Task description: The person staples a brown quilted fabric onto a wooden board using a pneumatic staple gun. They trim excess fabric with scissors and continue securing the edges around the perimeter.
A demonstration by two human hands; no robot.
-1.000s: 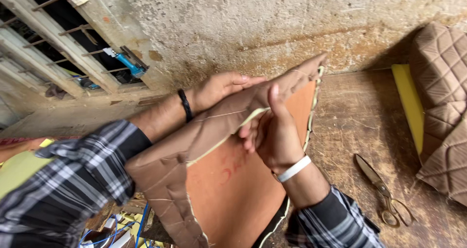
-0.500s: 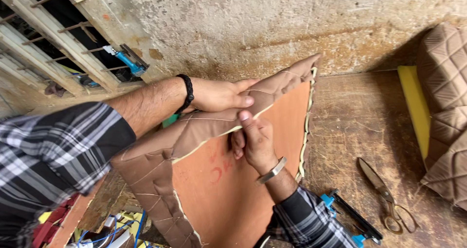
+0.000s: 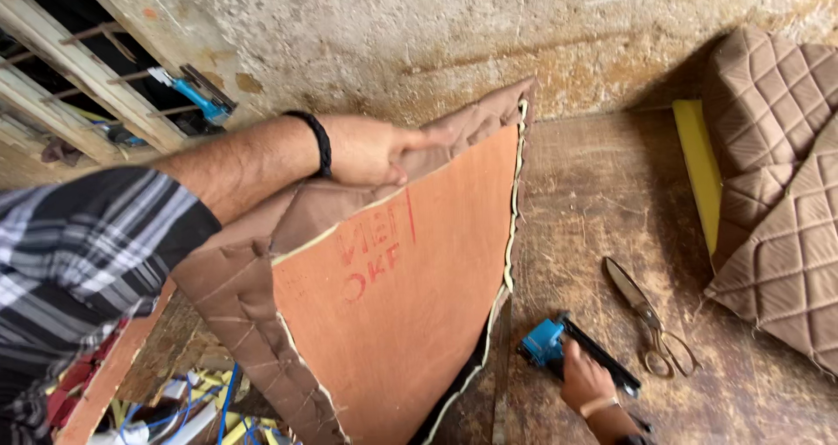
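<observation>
Left grip [image 3: 371,151] on padded panel [image 3: 410,279]

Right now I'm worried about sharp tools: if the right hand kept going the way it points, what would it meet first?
The right hand already rests on the blue stapler; straight beyond looks like bare worktop. The scissors lie off to its side.

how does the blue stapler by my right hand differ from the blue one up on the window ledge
The stapler on the table lies under the right hand, beside the scissors; the ledge stapler sits untouched against the window frame. The table one looks larger, being nearer. Both have blue bodies with dark parts.
</observation>
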